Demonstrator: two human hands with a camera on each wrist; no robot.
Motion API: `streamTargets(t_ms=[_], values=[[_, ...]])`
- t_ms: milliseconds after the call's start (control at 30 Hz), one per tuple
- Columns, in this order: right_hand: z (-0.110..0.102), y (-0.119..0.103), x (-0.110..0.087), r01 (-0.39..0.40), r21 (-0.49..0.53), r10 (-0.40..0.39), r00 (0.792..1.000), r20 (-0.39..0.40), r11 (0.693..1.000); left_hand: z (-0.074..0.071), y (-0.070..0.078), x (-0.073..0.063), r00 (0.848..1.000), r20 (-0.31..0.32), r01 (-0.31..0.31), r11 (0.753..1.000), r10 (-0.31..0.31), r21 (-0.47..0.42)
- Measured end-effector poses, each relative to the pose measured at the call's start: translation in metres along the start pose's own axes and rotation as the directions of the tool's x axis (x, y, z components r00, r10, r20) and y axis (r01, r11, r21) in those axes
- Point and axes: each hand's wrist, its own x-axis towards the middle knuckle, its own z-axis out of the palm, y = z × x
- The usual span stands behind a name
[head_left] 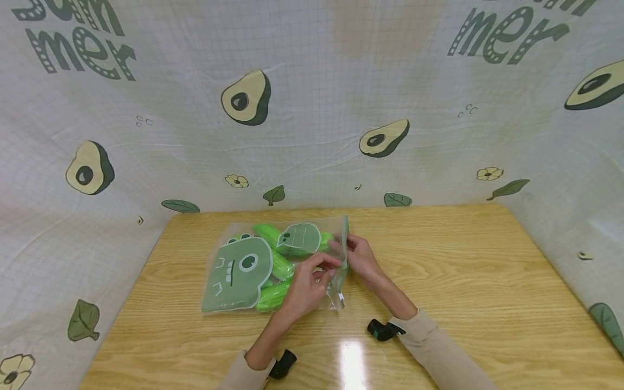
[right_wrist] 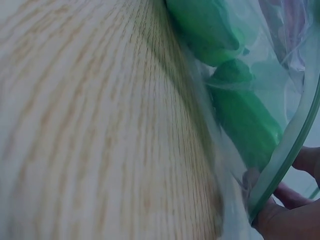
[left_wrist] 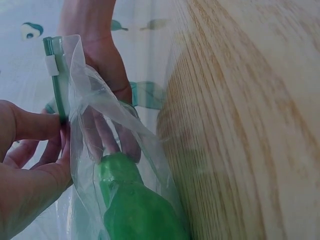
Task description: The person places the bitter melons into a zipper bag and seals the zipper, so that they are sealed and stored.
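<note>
A clear zip bag (head_left: 214, 300) with green dinosaur prints lies on the table, holding several long, bright green ridged vegetables (head_left: 280, 265). My left hand (head_left: 306, 284) pinches the green zip strip (left_wrist: 55, 85) at the bag's mouth between thumb and fingers. A white slider (left_wrist: 51, 65) sits on that strip, close to one end. At the mouth's other side, the fingers of my right hand (head_left: 362, 259) reach into the bag. Seen through the plastic in the left wrist view, their tips extend to the end of one vegetable (left_wrist: 120, 175).
The wooden table (head_left: 453, 271) stretches out on both sides of the bag. Behind it hangs a pale cloth (head_left: 312, 151) printed with avocados and leaves. A black wrist device (head_left: 382, 329) is worn at the right sleeve, another black device (head_left: 283, 364) at the left.
</note>
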Motion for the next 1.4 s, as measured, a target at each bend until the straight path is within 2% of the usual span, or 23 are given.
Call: streamTargets(t_ms=[333, 567, 700, 833, 1000, 1400], values=[[-0.005, -0.001, 0.000, 0.001, -0.062, 0.001, 1.000, 0.030, 0.998, 0.001, 0.004, 0.000, 1.000, 0.001, 0.002, 0.999, -0.002, -0.035], [-0.011, -0.002, 0.000, 0.028, -0.162, -0.027, 1.000, 0.010, 0.986, 0.005, 0.004, 0.000, 1.000, -0.018, 0.011, 1.000, -0.011, 0.000], [-0.015, -0.003, -0.002, 0.052, -0.177, -0.050, 0.999, 0.016, 0.983, 0.007, 0.004, 0.000, 1.000, -0.025, 0.003, 1.000, -0.003, 0.012], [-0.019, -0.005, -0.005, 0.072, -0.194, -0.069, 0.997, 0.025, 0.978, 0.009, 0.005, 0.000, 0.999, -0.027, 0.026, 1.000, -0.026, 0.013], [-0.024, -0.006, -0.008, 0.095, -0.243, -0.096, 0.995, 0.011, 0.965, 0.011, 0.007, 0.000, 0.998, -0.030, 0.053, 0.998, -0.052, 0.025], [-0.035, -0.006, -0.017, 0.131, -0.338, -0.156, 0.987, -0.047, 0.932, 0.018, 0.005, -0.004, 0.998, -0.033, 0.050, 0.997, -0.049, 0.060]])
